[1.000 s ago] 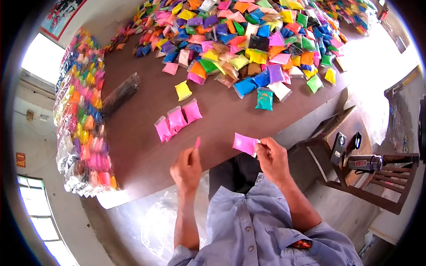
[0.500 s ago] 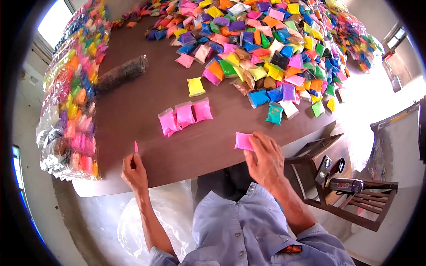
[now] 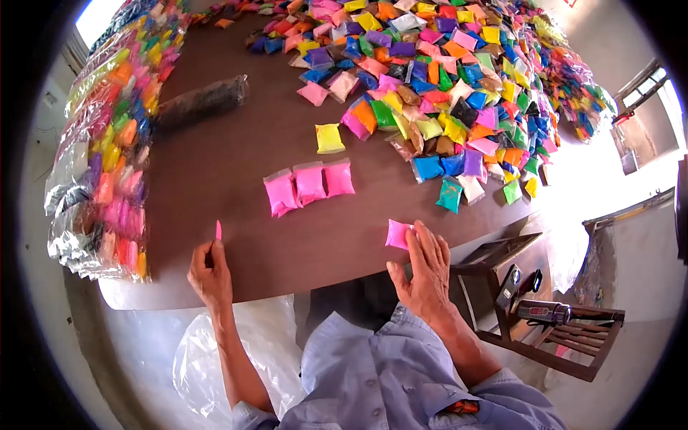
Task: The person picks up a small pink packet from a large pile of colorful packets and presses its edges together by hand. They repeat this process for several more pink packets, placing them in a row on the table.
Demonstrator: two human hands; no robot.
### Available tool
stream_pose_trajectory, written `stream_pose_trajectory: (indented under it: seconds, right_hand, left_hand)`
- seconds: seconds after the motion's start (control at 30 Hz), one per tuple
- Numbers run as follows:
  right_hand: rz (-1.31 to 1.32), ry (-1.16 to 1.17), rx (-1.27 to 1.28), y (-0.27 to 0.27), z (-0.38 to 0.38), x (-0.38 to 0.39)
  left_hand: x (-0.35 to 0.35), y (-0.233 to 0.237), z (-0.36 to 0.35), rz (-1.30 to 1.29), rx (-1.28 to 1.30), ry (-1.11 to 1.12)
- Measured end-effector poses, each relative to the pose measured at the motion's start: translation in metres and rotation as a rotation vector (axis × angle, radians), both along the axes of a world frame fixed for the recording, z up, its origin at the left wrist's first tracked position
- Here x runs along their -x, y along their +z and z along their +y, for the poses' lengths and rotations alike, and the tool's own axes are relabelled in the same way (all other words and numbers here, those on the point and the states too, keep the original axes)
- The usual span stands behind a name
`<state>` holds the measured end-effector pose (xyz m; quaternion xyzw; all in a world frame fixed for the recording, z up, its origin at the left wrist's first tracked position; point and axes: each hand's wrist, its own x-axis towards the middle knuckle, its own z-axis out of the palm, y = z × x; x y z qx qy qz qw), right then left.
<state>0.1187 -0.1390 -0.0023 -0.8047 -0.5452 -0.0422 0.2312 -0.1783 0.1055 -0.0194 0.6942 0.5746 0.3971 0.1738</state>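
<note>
My left hand (image 3: 210, 276) pinches a thin pink pointed piece (image 3: 218, 230), which stands up from thumb and forefinger at the table's near edge. What kind of thing it is, I cannot tell. At the right, my right hand (image 3: 424, 276) lies with fingers stretched out and thumb apart. Its fingertips rest on the right edge of a small pink packet (image 3: 398, 233), flat on the table. Between the hands and farther in, three pink packets (image 3: 309, 183) sit in a row, with a yellow packet (image 3: 330, 138) just behind them.
A heap of multicoloured packets (image 3: 444, 93) covers the back and right of the brown table (image 3: 215, 172). Clear bags of colourful packets (image 3: 107, 172) line the left edge. A dark wrapped roll (image 3: 204, 104) lies nearby. At right, a wooden stand (image 3: 573, 351) holds a heat-gun-like tool (image 3: 545, 312).
My right thumb has moved away from the pink packet, and the fingers have straightened. My left hand keeps its pinch. The whole view has shifted slightly.
</note>
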Motion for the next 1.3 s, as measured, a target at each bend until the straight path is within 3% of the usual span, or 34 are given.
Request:
stream_pose_trajectory:
  seconds: [0.3, 0.47, 0.7, 0.87, 1.13, 1.3]
  right_hand:
    - [-0.01, -0.011, -0.068, -0.008, 0.007, 0.016]
    - [-0.021, -0.107, -0.142, 0.004, 0.02, 0.009]
    - [-0.037, -0.178, -0.085, 0.011, 0.028, 0.004]
    - [-0.014, -0.096, -0.068, 0.019, 0.039, -0.003]
    - [0.096, 0.114, -0.41, 0.023, 0.112, -0.013]
    - [0.016, 0.155, -0.42, 0.015, 0.136, -0.019]
  left_hand:
    - [-0.002, -0.003, -0.003, -0.024, -0.129, -0.026]
    - [0.0, -0.003, -0.005, -0.05, -0.048, -0.023]
    - [0.0, -0.001, -0.004, -0.074, -0.112, -0.037]
    - [0.001, 0.002, -0.005, -0.087, -0.072, -0.047]
    - [0.0, 0.003, -0.005, -0.12, -0.056, -0.038]
    - [-0.001, 0.004, -0.006, -0.119, -0.04, -0.024]
